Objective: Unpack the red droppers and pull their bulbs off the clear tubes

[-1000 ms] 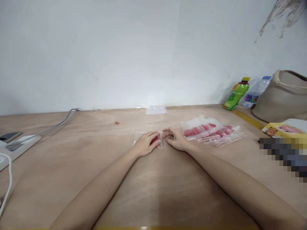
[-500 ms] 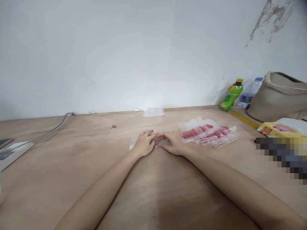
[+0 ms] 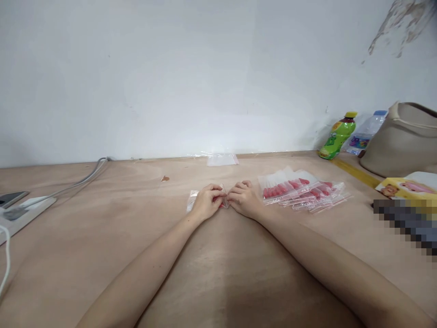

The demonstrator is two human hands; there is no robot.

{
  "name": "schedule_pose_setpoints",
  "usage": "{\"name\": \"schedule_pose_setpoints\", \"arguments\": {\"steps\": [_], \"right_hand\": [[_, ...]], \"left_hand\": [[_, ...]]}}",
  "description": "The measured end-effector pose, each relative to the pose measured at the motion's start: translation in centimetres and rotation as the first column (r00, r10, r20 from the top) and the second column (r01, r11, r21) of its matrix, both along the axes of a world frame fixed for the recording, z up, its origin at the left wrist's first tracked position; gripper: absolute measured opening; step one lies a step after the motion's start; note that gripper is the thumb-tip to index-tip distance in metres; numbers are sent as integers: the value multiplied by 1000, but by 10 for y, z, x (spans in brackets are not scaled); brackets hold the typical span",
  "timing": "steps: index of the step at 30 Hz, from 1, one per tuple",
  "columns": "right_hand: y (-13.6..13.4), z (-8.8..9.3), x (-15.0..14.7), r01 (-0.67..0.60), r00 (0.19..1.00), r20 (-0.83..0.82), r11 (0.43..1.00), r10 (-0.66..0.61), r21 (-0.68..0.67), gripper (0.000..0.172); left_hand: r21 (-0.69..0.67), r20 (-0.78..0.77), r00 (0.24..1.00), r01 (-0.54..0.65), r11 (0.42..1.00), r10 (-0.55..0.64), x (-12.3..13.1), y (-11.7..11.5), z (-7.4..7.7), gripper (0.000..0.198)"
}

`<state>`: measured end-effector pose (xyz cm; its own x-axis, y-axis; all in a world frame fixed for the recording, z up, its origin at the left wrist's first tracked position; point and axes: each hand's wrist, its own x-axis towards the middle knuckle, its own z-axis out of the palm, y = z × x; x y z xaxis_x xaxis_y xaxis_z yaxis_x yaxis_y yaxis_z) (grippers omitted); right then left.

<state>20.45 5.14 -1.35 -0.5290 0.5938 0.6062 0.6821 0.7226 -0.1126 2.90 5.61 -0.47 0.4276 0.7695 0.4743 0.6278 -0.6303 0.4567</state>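
Between my hands is a small clear zip-lock bag (image 3: 224, 203) with something red inside, mostly covered by my fingers. My left hand (image 3: 207, 202) pinches its left side. At its right edge, my right hand (image 3: 245, 199) has its fingertips closed on the plastic. Under and beside my left wrist lies more clear bag plastic (image 3: 192, 198). Right of my right hand is a fanned pile of zip-lock bags (image 3: 297, 189) holding red pieces whose kind I cannot make out.
A flat clear bag (image 3: 222, 160) lies by the wall. At right stand a green drink bottle (image 3: 337, 136), a water bottle (image 3: 365, 134), a beige bag (image 3: 401, 141) and a yellow packet (image 3: 406, 189). At left are a phone (image 3: 12, 199) and a cable (image 3: 78, 183).
My right hand's fingers have closed in on the bag's edge from a looser curl. My left hand stays on the bag. The whole view has shifted slightly.
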Motion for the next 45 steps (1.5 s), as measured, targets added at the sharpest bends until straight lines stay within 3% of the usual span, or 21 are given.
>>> {"name": "schedule_pose_setpoints", "arguments": {"steps": [8,18,24,28,31,35,40,45], "right_hand": [[0,2,-1,-81,992,100,993,72,89,24],[-1,9,4,-169,966,207,984,153,62,20],[-10,12,10,-188,981,14,966,194,-178,11],[-3,3,11,-200,955,-287,883,78,-425,21],[4,-5,8,-198,930,-368,839,-2,-506,22],[2,-5,1,-106,961,-275,863,-39,-493,22],[-7,4,-6,-3,992,-119,919,-48,-394,17],[-9,7,-6,25,997,-53,896,-54,-443,16]], "left_hand": [[10,-113,992,48,999,-46,-2,-2,6,24],[53,-43,999,6,999,-3,-5,-3,6,24],[61,-77,996,-49,997,53,-12,-2,8,25],[193,-77,986,-132,972,149,-16,-7,5,25],[241,-36,978,-190,952,205,-22,-14,3,23],[161,-77,985,-138,977,152,-34,-26,2,29],[-34,-139,990,-31,999,26,-46,-31,2,43],[-98,-123,992,-41,994,29,-46,-29,3,45]]}}
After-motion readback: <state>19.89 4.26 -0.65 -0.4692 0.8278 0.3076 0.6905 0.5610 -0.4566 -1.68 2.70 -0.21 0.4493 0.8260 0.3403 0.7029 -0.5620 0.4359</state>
